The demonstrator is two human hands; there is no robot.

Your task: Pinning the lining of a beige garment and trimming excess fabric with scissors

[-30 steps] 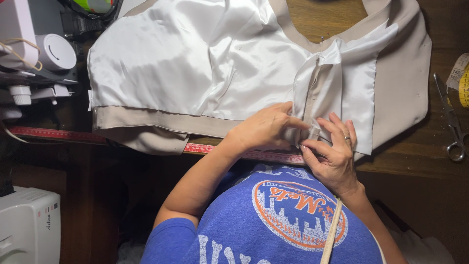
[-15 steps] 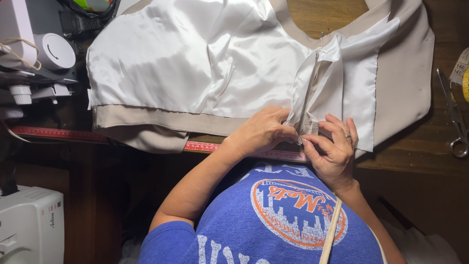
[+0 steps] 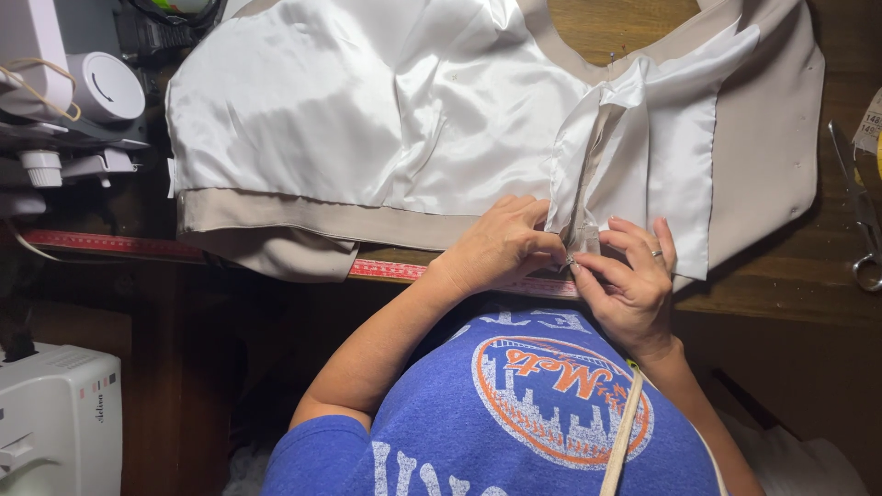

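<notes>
A wooden table (image 3: 772,285) is carrying a beige garment (image 3: 767,138) with white satin lining (image 3: 367,119), lying spread inside out. A red measuring tape (image 3: 119,244) is running along the table's near edge. The left hand (image 3: 501,246) and right hand (image 3: 632,285) are meeting at the lining's lower seam, each grip pinched together on the fabric edge. Scissors (image 3: 859,220) are lying at the far right.

– That garment (image 3: 367,119) looks like cloth, right?
– Yes: its white lining is glossy and smooth like satin, its beige outer cloth matt.
– And the table (image 3: 781,276)?
– Dark wood, faintly grained, with a dull sheen.
– The scissors (image 3: 859,225)?
– Shiny metal. The machine (image 3: 55,422) is smooth white plastic, and the shirt (image 3: 551,422) is matt knit cloth
</notes>
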